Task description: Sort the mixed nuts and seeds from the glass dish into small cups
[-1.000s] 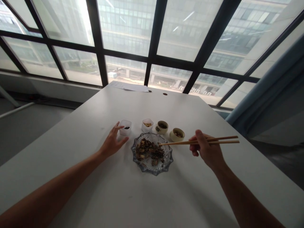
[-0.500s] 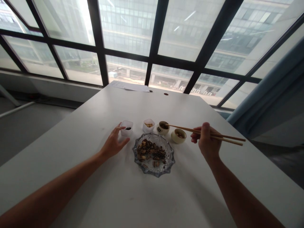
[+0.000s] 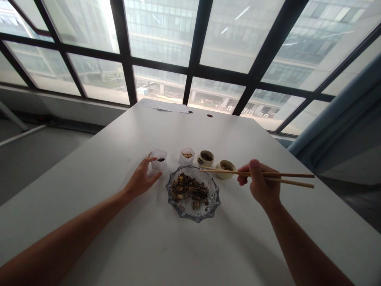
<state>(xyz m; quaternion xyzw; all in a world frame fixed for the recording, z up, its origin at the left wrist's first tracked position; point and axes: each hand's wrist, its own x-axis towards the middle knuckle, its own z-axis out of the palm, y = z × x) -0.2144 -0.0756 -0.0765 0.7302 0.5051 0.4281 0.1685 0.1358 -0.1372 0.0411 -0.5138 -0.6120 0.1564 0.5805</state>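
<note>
My right hand (image 3: 263, 184) grips a pair of wooden chopsticks (image 3: 285, 174); their tips are over the far rim of a scalloped glass bowl (image 3: 195, 216). In that bowl lies a heap of brown seeds and nuts (image 3: 190, 190). My left hand (image 3: 144, 174) has its fingers spread around the near left side of a small white cup (image 3: 158, 163) with dark bits inside, fingertips at its rim. Another white cup (image 3: 187, 159) holds pale yellowish pieces. To its right stand a round cup with dark lettering (image 3: 204, 162) and a cream round cup (image 3: 225, 174), each with contents inside.
The white table (image 3: 133, 246) reaches to a large window with black frames (image 3: 192, 73). Sheets of paper (image 3: 171, 108) lie at its far edge, near two round holes. A blue curtain (image 3: 339, 105) hangs at the right.
The chopstick tips have moved from above the lettered cup down and toward me, to the glass bowl's far rim. My left hand has stayed by the white cup.
</note>
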